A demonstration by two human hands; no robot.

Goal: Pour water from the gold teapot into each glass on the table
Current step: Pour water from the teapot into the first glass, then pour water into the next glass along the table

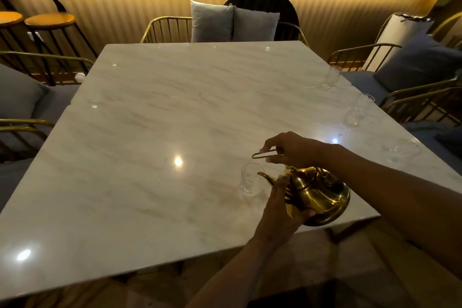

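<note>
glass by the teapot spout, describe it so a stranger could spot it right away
On the marble table, find the gold teapot held by both hands near the front edge. The glass stands just left of its spout, alone; the others line the table's right edge.

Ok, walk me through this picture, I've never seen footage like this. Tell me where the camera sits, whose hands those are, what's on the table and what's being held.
There is no machine here: a person wears one wide-angle camera on the head, so you look forward and down over their own arms. The right hand grips the thin looped handle of the gold teapot. The left hand steadies the pot's side near the spout. The pot is tilted, its spout aimed at the nearest glass; whether water is flowing cannot be told. All this happens at the near edge of a pale marble table. Three more clear glasses stand along its right edge: near, middle and far. Cushioned chairs ring the table.
</note>
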